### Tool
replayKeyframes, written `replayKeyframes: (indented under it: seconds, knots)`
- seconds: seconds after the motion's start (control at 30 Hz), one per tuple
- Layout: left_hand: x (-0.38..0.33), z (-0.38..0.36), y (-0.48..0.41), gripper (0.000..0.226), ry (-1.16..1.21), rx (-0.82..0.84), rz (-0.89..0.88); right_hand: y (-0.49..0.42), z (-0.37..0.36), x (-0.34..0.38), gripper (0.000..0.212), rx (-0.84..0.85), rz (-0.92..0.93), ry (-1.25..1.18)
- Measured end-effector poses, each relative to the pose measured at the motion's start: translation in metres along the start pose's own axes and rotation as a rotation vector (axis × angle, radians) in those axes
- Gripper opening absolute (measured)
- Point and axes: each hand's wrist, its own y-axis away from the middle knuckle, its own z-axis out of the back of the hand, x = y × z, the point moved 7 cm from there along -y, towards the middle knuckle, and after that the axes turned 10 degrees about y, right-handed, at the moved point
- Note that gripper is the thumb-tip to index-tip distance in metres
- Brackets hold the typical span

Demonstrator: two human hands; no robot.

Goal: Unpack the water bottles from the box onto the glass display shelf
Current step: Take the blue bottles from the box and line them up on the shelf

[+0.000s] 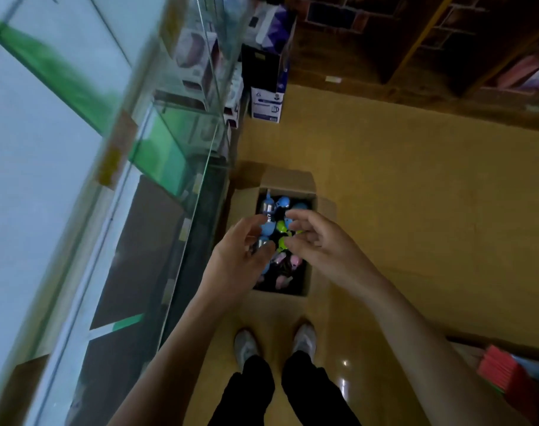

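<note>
Above the box (288,179) of water bottles (283,202), left hand (240,256) and right hand (320,241) hovered open, empty, likely needing to reach down.

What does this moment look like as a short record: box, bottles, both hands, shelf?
box: cardboard box, open, on the floor
bottles: water bottles with blue, green and pink tops, inside the box
left hand: over the box, fingers loosely curled, gripping nothing
right hand: over the box, fingers loosely curled, gripping nothing
shelf: glass display shelf, left of the box
</note>
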Motion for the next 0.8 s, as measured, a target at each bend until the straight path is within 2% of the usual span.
replayKeyframes:
  seconds: [0.4,0.8]
  knots:
    - [0.206,-0.073,-0.078,0.052,-0.01,-0.002,0.153,-0.106,-0.086,-0.193,0.052,0.091,-0.091,-0.059]
    - [0.372,-0.124,-0.182,0.043,-0.123,0.026,0.153,-0.228,-0.159,-0.331,0.05,0.09,-0.039,0.088]
